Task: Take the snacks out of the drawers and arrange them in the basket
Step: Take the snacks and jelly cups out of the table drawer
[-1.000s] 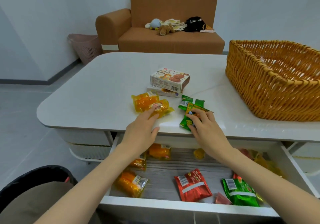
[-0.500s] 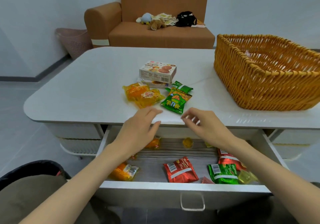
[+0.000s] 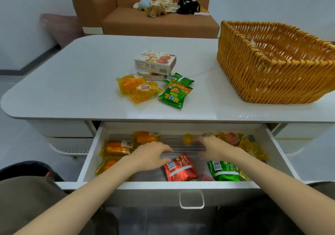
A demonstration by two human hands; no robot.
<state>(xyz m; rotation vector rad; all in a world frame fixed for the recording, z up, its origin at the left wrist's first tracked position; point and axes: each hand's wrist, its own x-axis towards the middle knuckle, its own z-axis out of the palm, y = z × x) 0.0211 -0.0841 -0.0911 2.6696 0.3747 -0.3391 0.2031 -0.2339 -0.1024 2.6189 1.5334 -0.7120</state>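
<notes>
Both hands reach into the open white drawer point(image 3: 90, 155). My left hand point(image 3: 152, 155) hovers with relaxed fingers over the drawer floor, beside the red snack packet point(image 3: 181, 169), holding nothing. My right hand point(image 3: 215, 148) stretches towards a small yellow jelly cup point(image 3: 188, 138) at the back, empty too. Orange packets point(image 3: 117, 148) lie at the drawer's left, a green packet point(image 3: 223, 171) and loose jelly cups point(image 3: 250, 146) at its right. On the tabletop lie a biscuit box point(image 3: 155, 62), yellow packets point(image 3: 139, 89) and green packets point(image 3: 175, 94). The wicker basket point(image 3: 253, 75) stands at the right.
The white table point(image 3: 72, 75) carries the snacks and basket. The drawer handle point(image 3: 191, 199) faces me. A brown sofa point(image 3: 154, 22) with soft toys stands behind the table. A dark bin point(image 3: 23, 167) sits at the lower left, next to my knee.
Both hands left the packets on the tabletop, drew back over the table edge and dropped into the open drawer. The view tilted down.
</notes>
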